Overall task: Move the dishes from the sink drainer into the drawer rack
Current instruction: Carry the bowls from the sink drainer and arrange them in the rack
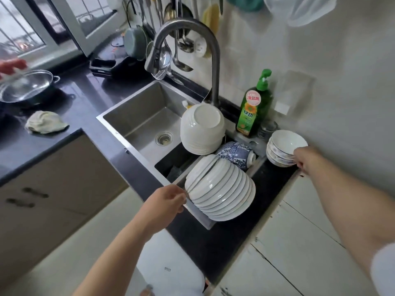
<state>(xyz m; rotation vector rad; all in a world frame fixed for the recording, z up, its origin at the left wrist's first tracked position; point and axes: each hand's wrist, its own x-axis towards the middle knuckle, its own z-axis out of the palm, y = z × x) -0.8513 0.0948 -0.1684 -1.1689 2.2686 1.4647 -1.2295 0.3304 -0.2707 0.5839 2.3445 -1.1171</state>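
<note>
A tilted stack of several white plates (222,189) leans in the sink drainer (193,212) at the sink's right end. Behind it lie a blue patterned bowl (235,153) and a stack of upturned white bowls (202,129). My left hand (165,201) touches the near left rim of the plate stack, fingers curled at its edge. On the counter to the right sits a small stack of white bowls (283,148); my right hand (307,160) pinches its near rim. The drawer rack is not in view.
The steel sink basin (139,120) with its drain lies left of the drainer, under a tall faucet (192,45). A green soap bottle (255,107) stands by the wall. A cloth (46,124) and a steel pot (25,86), held by another person's hand (11,66), are far left.
</note>
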